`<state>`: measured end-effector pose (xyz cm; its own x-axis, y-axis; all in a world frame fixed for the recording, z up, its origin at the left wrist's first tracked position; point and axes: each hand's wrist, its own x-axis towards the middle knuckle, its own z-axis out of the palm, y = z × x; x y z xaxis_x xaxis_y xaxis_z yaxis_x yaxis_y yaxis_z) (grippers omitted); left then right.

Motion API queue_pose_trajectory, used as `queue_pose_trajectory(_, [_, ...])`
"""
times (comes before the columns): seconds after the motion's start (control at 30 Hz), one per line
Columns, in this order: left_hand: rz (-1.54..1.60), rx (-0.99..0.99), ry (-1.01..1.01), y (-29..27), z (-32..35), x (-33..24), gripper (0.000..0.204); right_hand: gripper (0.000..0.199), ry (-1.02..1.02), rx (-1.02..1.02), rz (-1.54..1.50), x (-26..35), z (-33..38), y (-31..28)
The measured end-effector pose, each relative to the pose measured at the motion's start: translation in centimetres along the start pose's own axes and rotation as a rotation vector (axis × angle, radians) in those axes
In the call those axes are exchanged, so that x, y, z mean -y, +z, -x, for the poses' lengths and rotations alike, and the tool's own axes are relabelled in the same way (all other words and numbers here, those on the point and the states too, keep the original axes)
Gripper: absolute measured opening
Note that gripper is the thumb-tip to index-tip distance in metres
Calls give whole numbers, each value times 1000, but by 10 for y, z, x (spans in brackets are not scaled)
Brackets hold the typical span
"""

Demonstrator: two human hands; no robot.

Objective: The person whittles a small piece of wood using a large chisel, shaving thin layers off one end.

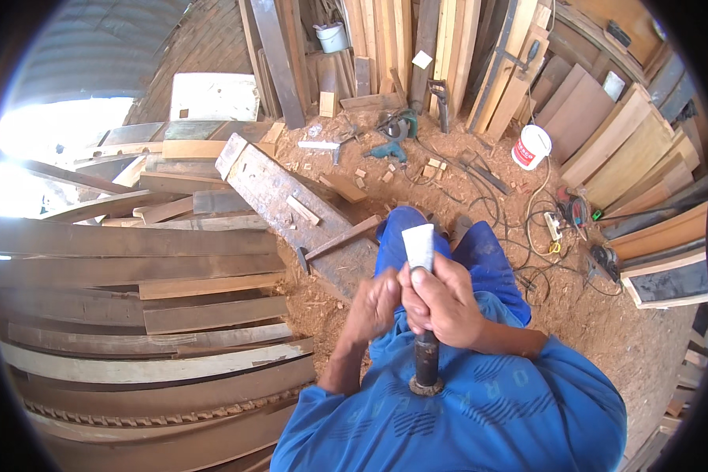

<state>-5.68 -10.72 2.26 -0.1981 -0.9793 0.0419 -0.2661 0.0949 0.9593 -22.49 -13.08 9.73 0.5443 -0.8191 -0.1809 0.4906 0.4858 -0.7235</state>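
In front of my chest I hold a chisel (426,358), its wide pale blade pointing away from me and its dark handle end against my blue shirt. My right hand (452,307) is wrapped round it just below the blade. Close beside it on the left is my left hand (376,303), closed with the fingers curled and slightly blurred; whether anything is in it is hidden. Beyond my left hand, a hammer (342,238) with a wooden handle rests across a thick plank bench (252,177). A small wood offcut (303,210) lies on that plank too.
Stacked boards (134,275) fill the left side. Sawdust and shavings cover the floor, with power tools (399,126), a handsaw (440,102) and tangled cords (492,208) ahead. A white bucket (531,147) stands right of centre. Planks (621,141) lean along the right and far walls.
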Motion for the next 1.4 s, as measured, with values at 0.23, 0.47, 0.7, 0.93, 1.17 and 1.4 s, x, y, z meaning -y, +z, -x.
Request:
queue_pose_trajectory(0.23, [243,-193,-320,-2,-2,26,45,18,192,-46,-189,-25,-21,-18])
queue_pose_trajectory(0.47, [113,-306,-104,-23,-28,26,35,18,292,93,-199,-31,-27,0])
queue_pose_trajectory(0.7, [64,136,1,27,41,11,38,14,-117,15,12,13,10,-7])
queue_pose_trajectory(0.93, [184,-246,-247,0,-5,25,42,16,191,-81,-288,-22,-31,-29])
queue_pose_trajectory(1.17, [327,-322,-117,-23,-35,3,39,17,333,81,-220,-33,-25,7])
queue_pose_trajectory(1.4, [64,-256,-71,-9,-22,-6,39,18,211,38,-103,-32,-13,0])
